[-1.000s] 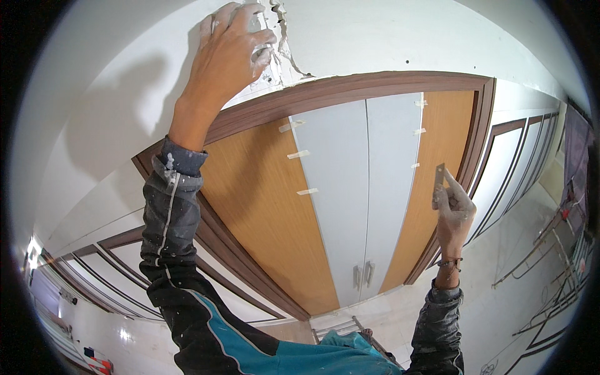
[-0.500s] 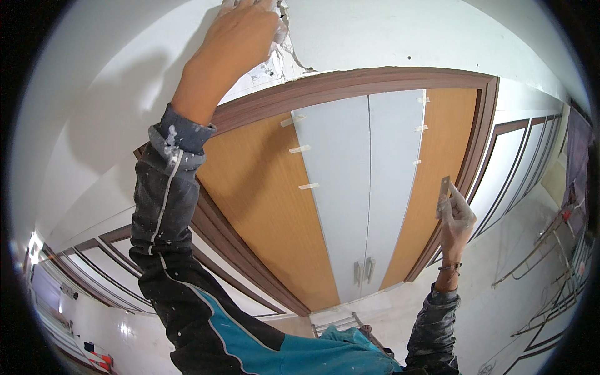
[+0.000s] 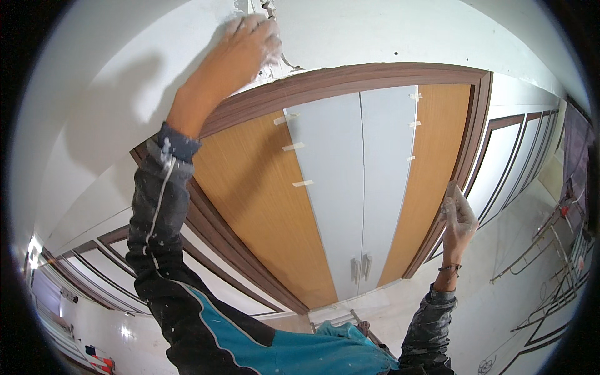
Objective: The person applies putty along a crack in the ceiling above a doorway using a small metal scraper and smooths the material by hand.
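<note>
Head view:
1. Flat tool (image 3: 450, 191) is pinched in the right hand (image 3: 460, 220), near the door frame (image 3: 375, 74). Probably light and stiff; best gripped by its lower edges.
2. Left hand (image 3: 251, 45) is held at the cracked wall (image 3: 337, 37), fingers curled; can't tell if anything's gripped.

free: gap between left hand (image 3: 251, 47) and right hand (image 3: 459, 226), before the grey doors (image 3: 359, 181) | open: along white wall (image 3: 350, 34), right of left hand | blocked left: left forearm (image 3: 194, 103), crossing the brown frame (image 3: 350, 75) | blocked right: right hand with thin blade (image 3: 450, 190) | jutting: door handles (image 3: 367, 266) | far right: metal racks (image 3: 558, 240)
</note>
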`<state>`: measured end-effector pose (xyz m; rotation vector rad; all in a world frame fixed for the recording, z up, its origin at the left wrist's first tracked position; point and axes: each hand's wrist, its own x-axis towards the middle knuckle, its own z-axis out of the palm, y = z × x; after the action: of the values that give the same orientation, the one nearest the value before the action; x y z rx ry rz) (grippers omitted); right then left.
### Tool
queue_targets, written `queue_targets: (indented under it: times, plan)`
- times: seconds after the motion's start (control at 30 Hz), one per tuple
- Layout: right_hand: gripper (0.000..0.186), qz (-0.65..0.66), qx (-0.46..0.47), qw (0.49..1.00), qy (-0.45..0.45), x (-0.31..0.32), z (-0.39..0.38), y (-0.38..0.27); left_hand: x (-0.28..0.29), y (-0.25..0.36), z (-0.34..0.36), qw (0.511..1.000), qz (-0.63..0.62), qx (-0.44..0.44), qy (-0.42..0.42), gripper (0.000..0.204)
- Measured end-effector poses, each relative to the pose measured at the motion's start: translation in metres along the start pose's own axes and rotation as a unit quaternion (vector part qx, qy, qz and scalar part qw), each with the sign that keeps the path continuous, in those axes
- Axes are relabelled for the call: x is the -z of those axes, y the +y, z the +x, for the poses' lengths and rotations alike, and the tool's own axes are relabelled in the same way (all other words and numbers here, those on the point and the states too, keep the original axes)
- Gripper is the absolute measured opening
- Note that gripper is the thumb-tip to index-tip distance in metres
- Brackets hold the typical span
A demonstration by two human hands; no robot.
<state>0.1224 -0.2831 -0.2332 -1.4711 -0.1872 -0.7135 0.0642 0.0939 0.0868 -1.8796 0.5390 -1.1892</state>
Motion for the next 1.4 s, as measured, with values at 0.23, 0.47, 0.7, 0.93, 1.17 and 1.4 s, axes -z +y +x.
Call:
queue_targets:
  times: [0.23, 0.47, 0.7, 0.93, 1.17, 1.4]
  plan:
    - [0.036, -0.027, -0.02, 0.999, 0.003, 0.009, -0.002, 0.004, 0.004, 0.074, -0.025, 0.955, -0.238, -0.025, -0.173, 0.017]
    - [0.037, -0.03, 0.004, 0.999, -0.008, 0.005, -0.005, -0.002, -0.011, 0.032, -0.006, 0.988, -0.053, 0.122, 0.072, 0.03]
    - [0.036, 0.001, -0.025, 1.0, -0.007, 0.011, -0.004, 0.012, -0.018, 0.021, -0.003, 0.988, -0.103, 0.102, 0.059, 0.035]
    - [0.036, -0.021, -0.029, 0.999, -0.017, 0.004, -0.006, 0.011, -0.021, 0.019, -0.011, 0.994, -0.056, 0.089, 0.04, 0.038]
    - [0.039, -0.024, -0.029, 0.999, -0.027, -0.002, -0.007, 0.015, -0.031, 0.05, -0.014, 0.991, 0.028, 0.129, 0.021, 0.078]
    - [0.039, -0.021, -0.038, 0.998, -0.051, -0.015, -0.01, 0.004, -0.032, 0.021, 0.02, 0.971, 0.047, 0.213, 0.094, 0.081]
